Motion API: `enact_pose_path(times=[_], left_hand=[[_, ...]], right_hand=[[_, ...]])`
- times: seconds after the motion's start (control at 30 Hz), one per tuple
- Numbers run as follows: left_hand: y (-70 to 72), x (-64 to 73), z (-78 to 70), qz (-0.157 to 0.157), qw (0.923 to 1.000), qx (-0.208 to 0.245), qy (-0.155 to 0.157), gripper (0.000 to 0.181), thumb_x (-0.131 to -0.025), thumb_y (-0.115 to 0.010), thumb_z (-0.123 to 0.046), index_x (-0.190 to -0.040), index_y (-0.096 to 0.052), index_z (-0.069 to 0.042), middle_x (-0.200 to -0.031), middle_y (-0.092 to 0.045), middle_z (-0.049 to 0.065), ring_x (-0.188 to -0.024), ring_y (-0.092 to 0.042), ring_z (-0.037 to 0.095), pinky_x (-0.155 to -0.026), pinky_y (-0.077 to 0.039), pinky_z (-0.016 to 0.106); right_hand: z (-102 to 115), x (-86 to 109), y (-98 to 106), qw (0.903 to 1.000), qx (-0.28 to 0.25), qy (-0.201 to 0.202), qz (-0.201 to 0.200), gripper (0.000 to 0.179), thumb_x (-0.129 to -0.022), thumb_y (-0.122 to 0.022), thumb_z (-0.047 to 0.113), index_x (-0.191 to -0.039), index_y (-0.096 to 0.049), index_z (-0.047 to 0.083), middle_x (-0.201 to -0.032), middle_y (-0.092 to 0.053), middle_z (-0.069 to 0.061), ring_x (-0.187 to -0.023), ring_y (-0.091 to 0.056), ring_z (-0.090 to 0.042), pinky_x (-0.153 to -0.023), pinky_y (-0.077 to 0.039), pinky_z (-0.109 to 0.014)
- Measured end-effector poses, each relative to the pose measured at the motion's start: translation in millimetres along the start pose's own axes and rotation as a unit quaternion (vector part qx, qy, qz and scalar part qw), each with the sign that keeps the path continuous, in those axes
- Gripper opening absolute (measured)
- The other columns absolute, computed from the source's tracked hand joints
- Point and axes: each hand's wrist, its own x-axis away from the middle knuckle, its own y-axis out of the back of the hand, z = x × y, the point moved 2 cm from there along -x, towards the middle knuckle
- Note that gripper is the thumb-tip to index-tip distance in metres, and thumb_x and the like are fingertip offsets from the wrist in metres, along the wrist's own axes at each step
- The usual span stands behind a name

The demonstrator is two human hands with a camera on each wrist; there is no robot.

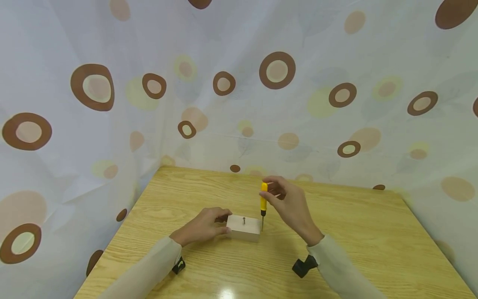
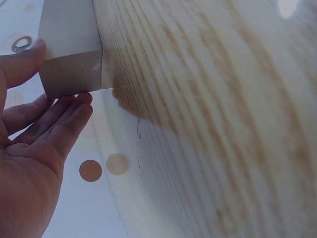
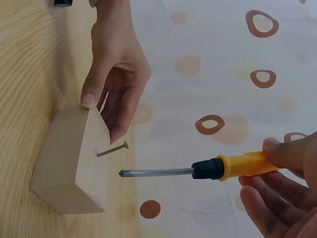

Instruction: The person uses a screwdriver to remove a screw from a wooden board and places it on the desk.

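A pale wooden block (image 1: 242, 233) lies on the table, with a screw (image 3: 113, 149) standing partly out of its top face. My left hand (image 1: 205, 226) grips the block's left end, thumb on the near side and fingers on the far side. In the left wrist view that hand (image 2: 37, 129) holds the block's end (image 2: 72, 74). My right hand (image 1: 289, 203) pinches a yellow-handled screwdriver (image 1: 264, 199) by its handle, shaft pointing down beside the block's right end. In the right wrist view the screwdriver's tip is apart from the screw.
The wood-grain table (image 1: 354, 236) extends around the block. A white curtain (image 1: 239, 108) with brown and yellow circles hangs behind the table and along its sides. Black wrist devices (image 1: 304, 266) are worn under both sleeves.
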Motion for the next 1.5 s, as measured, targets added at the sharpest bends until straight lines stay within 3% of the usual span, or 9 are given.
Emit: enact_pose_path(times=[0.33,0.67,1.1,1.33,1.5], left_hand=[[-1.0,0.5,0.3,0.001,1.0000,0.004,0.002,0.053,-0.099,-0.072,-0.033,-0.143,-0.058,-0.008,-0.128,-0.065,0.003,-0.120,-0.064,0.024,-0.101,-0.052,0.038],[0.6,-0.4,-0.4,-0.002,1.0000,0.003,0.001,0.056,-0.099,-0.072,-0.033,-0.144,-0.057,-0.004,-0.133,-0.064,0.007,-0.122,-0.063,0.025,-0.102,-0.052,0.039],[-0.9,0.0,-1.9,0.002,1.0000,0.005,0.005,0.056,-0.099,-0.072,-0.032,-0.145,-0.057,-0.005,-0.131,-0.065,0.005,-0.120,-0.064,0.024,-0.102,-0.052,0.038],[-0.2,0.4,-2.9,0.005,0.9999,0.015,0.004,0.058,-0.099,-0.072,-0.032,-0.145,-0.055,-0.003,-0.134,-0.064,0.007,-0.121,-0.064,0.025,-0.103,-0.051,0.040],[0.2,0.6,-4.4,0.006,0.9999,0.012,0.002,0.057,-0.098,-0.072,-0.031,-0.145,-0.056,-0.001,-0.134,-0.064,0.008,-0.121,-0.064,0.026,-0.103,-0.051,0.041]], right_hand=[[-15.5,13.1,11.1,0.9997,0.012,-0.021,0.010,0.033,-0.093,-0.079,0.013,-0.125,-0.070,0.016,-0.103,-0.072,-0.002,-0.081,-0.072,-0.014,-0.070,-0.060,-0.030],[-32.8,25.3,18.8,0.9985,0.017,-0.052,0.009,0.031,-0.094,-0.078,0.016,-0.124,-0.070,0.013,-0.099,-0.073,-0.005,-0.074,-0.069,-0.015,-0.062,-0.059,-0.026],[-61.2,51.3,33.6,0.9944,0.031,-0.099,0.019,0.032,-0.095,-0.078,0.019,-0.125,-0.069,0.013,-0.098,-0.074,-0.006,-0.074,-0.070,-0.014,-0.062,-0.061,-0.034],[-75.2,62.7,39.0,0.9915,0.032,-0.124,0.024,0.032,-0.094,-0.078,0.017,-0.124,-0.069,0.010,-0.098,-0.073,-0.008,-0.078,-0.072,-0.030,-0.062,-0.061,-0.036],[-85.4,72.9,43.3,0.9890,0.039,-0.140,0.025,0.033,-0.094,-0.079,0.018,-0.124,-0.069,0.008,-0.099,-0.073,-0.010,-0.078,-0.072,-0.029,-0.062,-0.061,-0.037]])
